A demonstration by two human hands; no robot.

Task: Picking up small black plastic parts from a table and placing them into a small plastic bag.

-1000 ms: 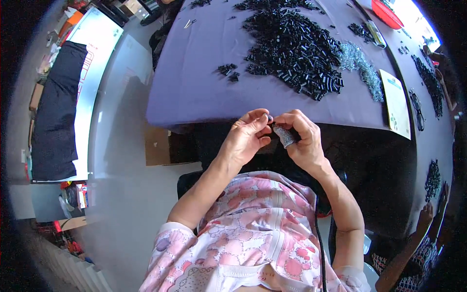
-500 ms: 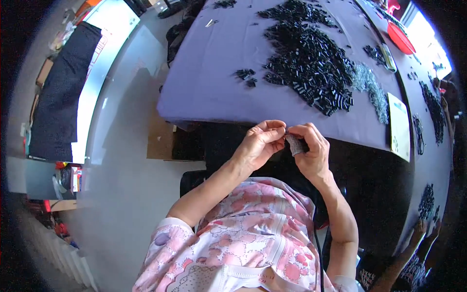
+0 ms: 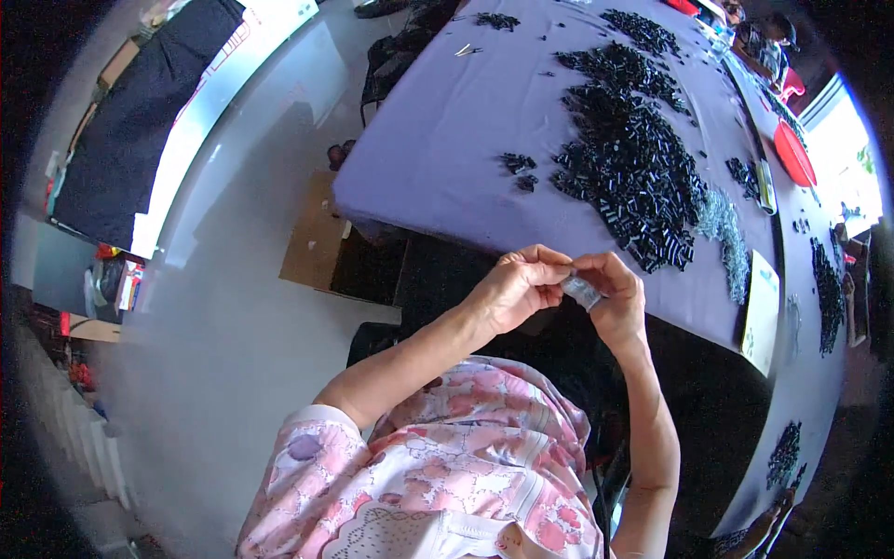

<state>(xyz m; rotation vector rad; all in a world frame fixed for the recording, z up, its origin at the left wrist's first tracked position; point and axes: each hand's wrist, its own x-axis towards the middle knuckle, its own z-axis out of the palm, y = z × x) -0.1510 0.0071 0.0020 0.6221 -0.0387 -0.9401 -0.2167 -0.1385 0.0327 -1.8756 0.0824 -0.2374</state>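
Note:
Just off the near edge of the lavender-covered table, both my hands are raised and close together. My left hand is closed, thumb and fingertips pinched where they meet the right fingertips. Whatever is between them is too small to make out. My right hand is curled round a small silvery-grey, partly see-through piece, which shows below its fingertips. Beyond the hands lies a big pile of short black tube-like pieces. To its right is a strip of clear, glossy pieces.
A flat pale board lies at the table's right edge. A red basin stands farther off. Below the table's left corner sits an open cardboard box. At lower right, another person's hand is near a small black pile.
The view has swung, so the table and piles sit lower and farther right. My hands stay together, fingertips still pinched, and the silvery-grey piece has tilted more sideways.

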